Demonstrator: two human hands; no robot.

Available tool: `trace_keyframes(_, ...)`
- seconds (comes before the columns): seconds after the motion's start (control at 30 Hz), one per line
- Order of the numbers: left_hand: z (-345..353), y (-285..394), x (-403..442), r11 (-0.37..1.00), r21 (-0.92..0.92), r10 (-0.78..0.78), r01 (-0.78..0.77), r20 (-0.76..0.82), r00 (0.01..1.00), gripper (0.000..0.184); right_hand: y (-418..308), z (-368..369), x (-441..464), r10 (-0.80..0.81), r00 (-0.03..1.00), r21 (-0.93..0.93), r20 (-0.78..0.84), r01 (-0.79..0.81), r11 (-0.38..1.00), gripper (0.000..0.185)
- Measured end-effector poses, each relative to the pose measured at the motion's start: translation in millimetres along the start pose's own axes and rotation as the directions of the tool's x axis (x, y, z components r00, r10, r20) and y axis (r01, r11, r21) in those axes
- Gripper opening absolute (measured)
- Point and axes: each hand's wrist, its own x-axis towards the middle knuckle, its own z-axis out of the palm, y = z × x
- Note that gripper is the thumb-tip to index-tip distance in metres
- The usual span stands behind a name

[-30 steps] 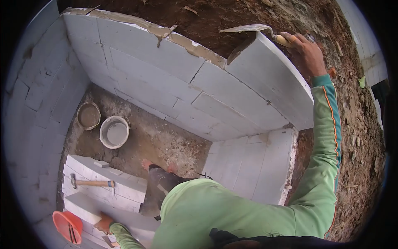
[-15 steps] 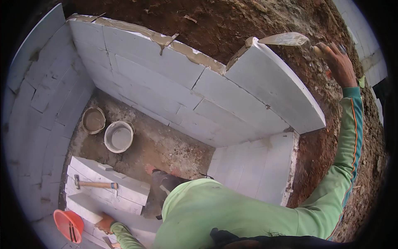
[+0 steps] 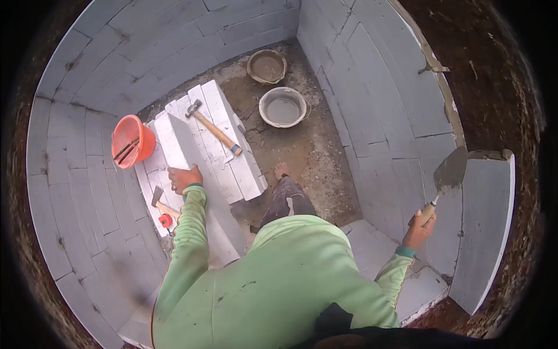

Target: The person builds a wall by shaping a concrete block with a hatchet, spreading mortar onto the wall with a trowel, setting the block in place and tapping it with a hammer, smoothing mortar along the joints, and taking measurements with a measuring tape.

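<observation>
The right hand (image 3: 417, 231), at 4 o'clock in the view, is closed around the handle of a trowel (image 3: 450, 170). The blade points to 1 o'clock from that hand, with pale residue where it meets the shank. It shows in front of the wall (image 3: 378, 104), near the top edge; whether it touches cannot be told.

The left hand (image 3: 185, 178), at 9 o'clock, lies on a long block (image 3: 218, 200), its fingers bent at the edge; whether it grips the block or only rests there cannot be told. The block runs from 11 towards 5 o'clock, just beside a stack (image 3: 247, 166) of pale blocks. On the stack lies a hammer (image 3: 218, 135), at 1 o'clock from the left hand. A red bucket (image 3: 146, 146) holding two dark rods sits at 10 o'clock from that hand, and a hatchet (image 3: 157, 196) at 8.

At 12 o'clock a white bucket (image 3: 263, 110) stands on the floor (image 3: 302, 148), with a tub (image 3: 251, 68) near its 11 o'clock side. An end block (image 3: 479, 215) stands at 3 o'clock from the right hand, and mortar (image 3: 451, 115) coats the wall's top at 2 o'clock in the view.
</observation>
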Motion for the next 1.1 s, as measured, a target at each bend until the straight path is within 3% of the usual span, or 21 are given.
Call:
trace_keyframes(0.1,9,-3,3,1.000,-0.008,-0.017,0.017,-0.029,0.999,0.104,65,40,-37,0.177,0.964,-0.036,0.197,-0.173,0.984,0.033)
trace_keyframes(0.3,8,-5,8,0.999,-0.044,0.032,-0.030,0.044,0.998,0.110,161,52,-73,0.286,0.877,-0.256,0.387,-0.196,0.947,0.025)
trace_keyframes(0.5,-7,-9,11,0.986,-0.132,0.119,-0.102,0.128,0.985,0.114,191,22,-93,0.521,0.792,-0.343,0.319,-0.416,0.842,0.021)
trace_keyframes(0.63,-8,-9,17,0.988,-0.083,0.142,-0.129,0.182,0.973,0.118,204,5,-107,0.537,0.797,-0.402,0.278,-0.411,0.818,0.020)
trace_keyframes(0.83,-28,9,-3,0.999,-0.004,0.034,-0.035,0.219,0.975,0.117,192,20,-85,0.664,0.695,-0.447,0.277,-0.519,0.729,0.021)
trace_keyframes(0.9,-11,-9,9,0.999,-0.025,0.053,-0.049,0.209,0.977,0.116,179,43,-64,0.734,0.640,-0.530,0.227,-0.551,0.644,0.020)
trace_keyframes(0.97,-4,-15,15,0.996,-0.047,0.078,-0.070,0.198,0.977,0.107,184,60,-45,0.760,0.605,-0.451,0.236,-0.625,0.637,0.020)
trace_keyframes(1.07,-12,-33,39,0.985,-0.174,0.073,-0.008,0.369,0.926,0.099,195,82,-24,0.791,0.567,-0.410,0.230,-0.680,0.607,0.021)
trace_keyframes(1.1,-15,-40,42,0.962,-0.261,0.168,-0.078,0.340,0.925,0.095,200,88,-18,0.810,0.543,-0.409,0.222,-0.703,0.582,0.022)
